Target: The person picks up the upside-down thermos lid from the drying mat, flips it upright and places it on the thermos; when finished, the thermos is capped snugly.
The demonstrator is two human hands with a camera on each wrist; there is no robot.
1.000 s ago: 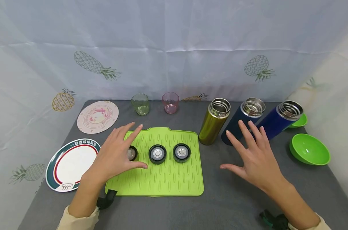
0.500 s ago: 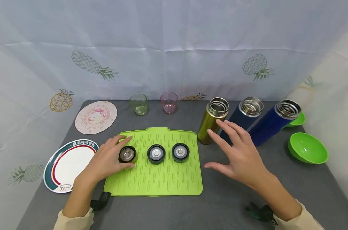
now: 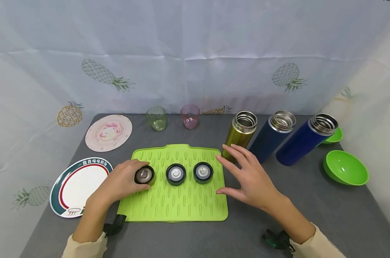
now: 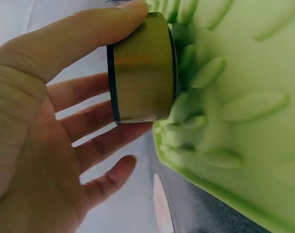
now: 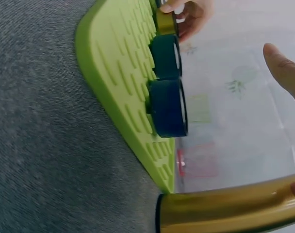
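On the lime-green ribbed mat (image 3: 178, 209) stand three bottle lids in a row, their inner sides facing up. My left hand (image 3: 117, 183) holds the leftmost, a gold lid (image 4: 143, 73), with the thumb on its near side and the fingers on its far side. The middle lid (image 3: 176, 174) is teal-sided in the right wrist view; the right one, a dark blue lid (image 5: 168, 108), sits beside it. Over the mat's right edge my right hand (image 3: 251, 181) hovers with fingers spread, holding nothing. It partly covers the lidless gold thermos bottle (image 3: 241, 134) behind it.
Right of the gold bottle stand a dark blue bottle (image 3: 270, 138) and a brighter blue bottle (image 3: 302, 141), both lidless. A green bowl (image 3: 346, 168) is at far right. Two tinted glasses stand at the back; a white plate (image 3: 82, 188) and pink round mat (image 3: 109, 132) lie left.
My left hand has moved down and left onto the gold lid and closed its fingers around it. My right hand has moved left from in front of the blue bottles to the mat's edge.
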